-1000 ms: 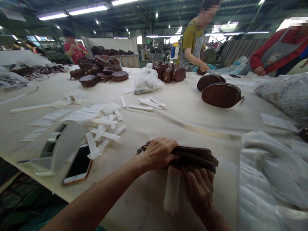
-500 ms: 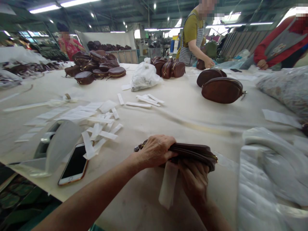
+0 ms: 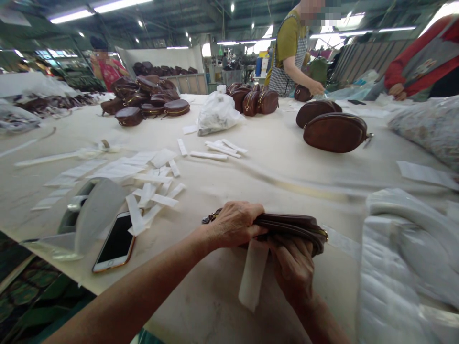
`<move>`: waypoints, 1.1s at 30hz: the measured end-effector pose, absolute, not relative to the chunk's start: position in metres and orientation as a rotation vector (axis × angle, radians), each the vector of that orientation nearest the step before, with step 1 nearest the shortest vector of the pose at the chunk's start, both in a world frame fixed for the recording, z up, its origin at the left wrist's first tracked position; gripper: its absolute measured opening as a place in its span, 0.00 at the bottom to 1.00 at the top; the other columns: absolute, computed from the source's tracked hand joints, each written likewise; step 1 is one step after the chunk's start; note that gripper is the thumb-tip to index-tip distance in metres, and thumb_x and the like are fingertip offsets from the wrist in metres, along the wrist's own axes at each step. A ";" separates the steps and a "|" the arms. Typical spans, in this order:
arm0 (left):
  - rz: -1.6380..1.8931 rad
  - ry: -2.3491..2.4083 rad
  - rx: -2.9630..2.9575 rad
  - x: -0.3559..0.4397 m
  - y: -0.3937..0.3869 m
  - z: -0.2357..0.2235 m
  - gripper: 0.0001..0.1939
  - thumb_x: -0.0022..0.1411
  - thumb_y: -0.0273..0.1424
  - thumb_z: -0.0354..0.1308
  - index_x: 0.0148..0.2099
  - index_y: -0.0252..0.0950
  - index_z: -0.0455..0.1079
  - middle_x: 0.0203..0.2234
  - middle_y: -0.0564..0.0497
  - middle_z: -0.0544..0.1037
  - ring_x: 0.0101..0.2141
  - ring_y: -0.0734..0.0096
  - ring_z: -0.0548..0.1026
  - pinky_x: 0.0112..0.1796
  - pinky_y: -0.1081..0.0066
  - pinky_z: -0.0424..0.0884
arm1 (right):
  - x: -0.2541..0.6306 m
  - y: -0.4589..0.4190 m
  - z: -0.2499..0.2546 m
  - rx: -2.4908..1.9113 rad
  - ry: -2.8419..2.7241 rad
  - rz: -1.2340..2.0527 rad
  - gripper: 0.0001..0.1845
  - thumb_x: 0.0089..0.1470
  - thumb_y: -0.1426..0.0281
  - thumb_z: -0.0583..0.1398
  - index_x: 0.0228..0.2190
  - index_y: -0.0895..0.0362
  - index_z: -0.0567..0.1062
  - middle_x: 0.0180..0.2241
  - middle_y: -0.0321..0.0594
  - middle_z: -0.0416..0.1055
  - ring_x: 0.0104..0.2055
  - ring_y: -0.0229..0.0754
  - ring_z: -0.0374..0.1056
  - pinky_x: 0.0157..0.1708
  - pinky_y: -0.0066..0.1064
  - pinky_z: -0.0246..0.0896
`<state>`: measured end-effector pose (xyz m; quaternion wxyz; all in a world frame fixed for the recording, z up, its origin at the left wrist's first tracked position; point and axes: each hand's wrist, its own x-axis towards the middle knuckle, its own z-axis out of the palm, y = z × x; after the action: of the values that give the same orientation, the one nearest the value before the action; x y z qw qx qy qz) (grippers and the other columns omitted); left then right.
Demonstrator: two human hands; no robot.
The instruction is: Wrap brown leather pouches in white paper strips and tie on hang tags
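A flat brown leather pouch (image 3: 296, 228) with a gold zip lies on the cream table near its front edge. My left hand (image 3: 234, 223) is curled over its left end, fingers closed on the top. My right hand (image 3: 294, 270) grips the pouch's near edge from below, fingers closed against it. A white paper strip (image 3: 253, 274) hangs from under the pouch between my hands, touching my right hand.
A phone (image 3: 115, 242) and a grey tape dispenser (image 3: 89, 217) sit at front left among several loose white strips (image 3: 154, 188). White padded wrapping (image 3: 401, 258) lies at right. Two brown bags (image 3: 335, 131) and piles of bags (image 3: 147, 100) sit farther back. Other people stand at the far side.
My hands and the pouch have stayed almost in place; the view has shifted slightly. My right hand's fingers have worked a little along the pouch's near edge.
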<state>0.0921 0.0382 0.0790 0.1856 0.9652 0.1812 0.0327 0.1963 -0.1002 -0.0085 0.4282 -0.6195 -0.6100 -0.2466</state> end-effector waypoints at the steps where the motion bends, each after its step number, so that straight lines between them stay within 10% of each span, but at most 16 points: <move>1: 0.079 0.517 2.714 0.092 0.038 0.079 0.09 0.59 0.36 0.59 0.34 0.36 0.66 0.28 0.54 0.72 0.31 0.70 0.71 0.32 0.74 0.60 | 0.196 -0.100 -0.009 -1.542 -1.528 -0.612 0.08 0.57 0.77 0.56 0.29 0.59 0.74 0.28 0.43 0.75 0.35 0.44 0.69 0.39 0.36 0.58; 33: -0.212 0.528 2.279 0.109 0.057 0.099 0.06 0.53 0.32 0.60 0.31 0.34 0.69 0.21 0.59 0.68 0.26 0.77 0.64 0.26 0.79 0.53 | 0.205 -0.106 -0.012 -1.468 -1.644 -0.517 0.08 0.54 0.80 0.57 0.35 0.60 0.75 0.30 0.44 0.75 0.36 0.43 0.70 0.40 0.37 0.62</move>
<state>0.1092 0.0567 0.0986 0.3861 0.8950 0.2072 -0.0834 0.2049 -0.1060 -0.0124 0.4247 -0.5871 -0.6574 -0.2068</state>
